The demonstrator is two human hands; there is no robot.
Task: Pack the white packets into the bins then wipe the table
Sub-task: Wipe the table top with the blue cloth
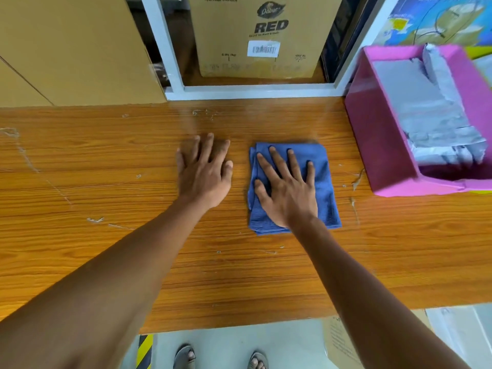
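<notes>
The fingers (277, 162) of the right hand (288, 191) are spread wide apart and lie flat. They press down on a blue cloth (292, 187). The hand does not grab the cloth; the palm just sits on top of it. The cloth is folded into a thick square and lies flat on the table (106, 161), near the middle.

The left hand (205, 173) lies just beside the cloth, but does not touch it. Its fingers (209, 147) are straight and close together, a little fanned out, flat on the bare wood. It holds nothing.

Both arms reach out from the bottom of the view.

The table is brown wood with lines in it. It has small white scratches and bits stuck on it here and there.

At the right side of the table stands a pink bin (378, 145). It is well apart from the cloth. The white packets (431, 115) are inside it, piled up and leaning on each other. They fill a lot of the bin.

Behind the table is a white frame (253, 90). Past the frame stands a brown box (266, 35) with the word RED on it. Another big brown box (74, 49) stands at the back left, at the table's far edge.

Down below the table edge you can see two feet in sandals (221, 359) on the floor.
</notes>
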